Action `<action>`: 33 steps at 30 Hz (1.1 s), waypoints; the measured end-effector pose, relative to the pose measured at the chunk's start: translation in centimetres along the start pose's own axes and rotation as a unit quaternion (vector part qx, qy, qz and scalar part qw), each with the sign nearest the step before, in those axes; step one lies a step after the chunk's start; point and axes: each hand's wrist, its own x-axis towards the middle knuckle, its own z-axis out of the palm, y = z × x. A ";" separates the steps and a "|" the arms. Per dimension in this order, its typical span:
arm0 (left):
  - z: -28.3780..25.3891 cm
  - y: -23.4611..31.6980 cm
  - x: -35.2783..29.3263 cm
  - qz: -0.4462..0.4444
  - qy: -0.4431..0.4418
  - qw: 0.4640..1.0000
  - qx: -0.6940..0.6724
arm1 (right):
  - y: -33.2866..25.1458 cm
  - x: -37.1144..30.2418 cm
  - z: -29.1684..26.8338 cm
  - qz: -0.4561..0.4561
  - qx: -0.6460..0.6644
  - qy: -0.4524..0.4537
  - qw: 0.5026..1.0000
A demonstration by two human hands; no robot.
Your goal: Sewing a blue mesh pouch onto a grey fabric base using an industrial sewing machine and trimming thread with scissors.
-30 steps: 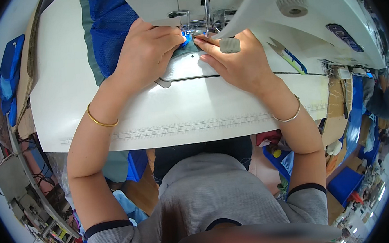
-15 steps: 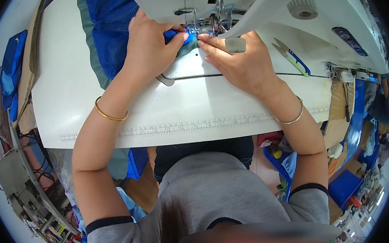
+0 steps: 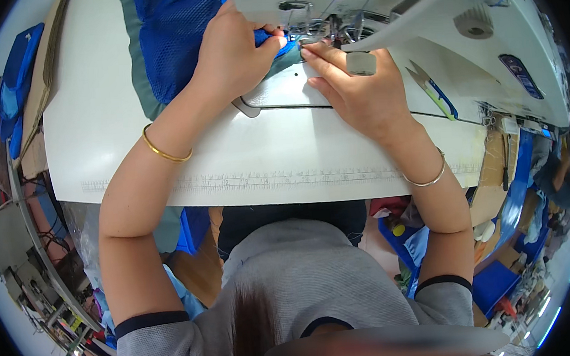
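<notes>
Blue mesh fabric (image 3: 177,50) with a grey-green border (image 3: 138,62) lies to the left of the sewing machine (image 3: 448,47) and runs under its head. My left hand (image 3: 233,56) pinches a bunched blue edge of this fabric between thumb and fingers, just left of the presser foot area (image 3: 334,34). Close by, my right hand (image 3: 365,93) rests with fingers stretched out, fingertips on the grey-green strip (image 3: 283,62) in front of the foot. The needle tip and the exact stitching spot are hard to make out.
Thread snips (image 3: 434,91) with a blue and green handle lie right of my right hand. A printed ruler (image 3: 285,178) runs along the white table's (image 3: 118,150) near edge. Folded blue pieces (image 3: 18,91) hang at the far left; blue bins (image 3: 494,286) stand at lower right.
The view has shifted slightly, so machine and hands appear a little farther right. Both hands keep nearly the same places at the fabric by the presser foot.
</notes>
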 end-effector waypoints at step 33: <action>-1.0 0.9 0.4 -0.014 -0.051 0.992 0.114 | 0.3 0.1 0.0 -0.028 0.026 0.002 0.999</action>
